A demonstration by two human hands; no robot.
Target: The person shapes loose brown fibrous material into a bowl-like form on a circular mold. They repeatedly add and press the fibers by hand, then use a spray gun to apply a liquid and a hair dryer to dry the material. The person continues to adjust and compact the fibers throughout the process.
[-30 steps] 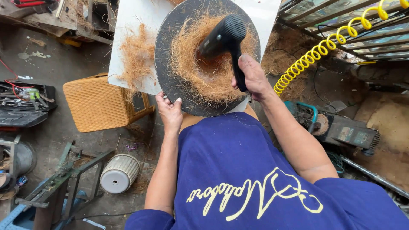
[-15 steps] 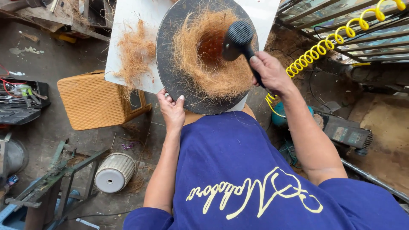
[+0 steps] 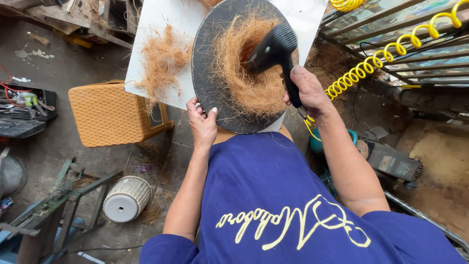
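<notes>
Coconut fibre (image 3: pixel 246 73) lies curled into a nest shape on a dark round disc (image 3: pixel 207 73), which rests on a white board (image 3: pixel 166 19) serving as the bench. From the head view I see my left hand (image 3: pixel 202 122) gripping the near rim of the disc, fingers curled over its edge and thumb on top. My right hand (image 3: pixel 308 90) is clamped around the handle of a black hair dryer (image 3: pixel 273 49), whose nozzle points down into the hollow of the fibre nest, just above it. A loose tuft of the same fibre (image 3: pixel 163 61) lies on the white board to the left of the disc, apart from it. Below the board on the left stands an orange woven stool (image 3: pixel 107 112), and nearer me a white ribbed pot (image 3: pixel 127 198) lies on its side on the dirt floor (image 3: pixel 58 63). A yellow coiled hose (image 3: pixel 386 54) runs along a metal grille to the right. My blue shirt (image 3: pixel 293 195) fills the lower frame.
</notes>
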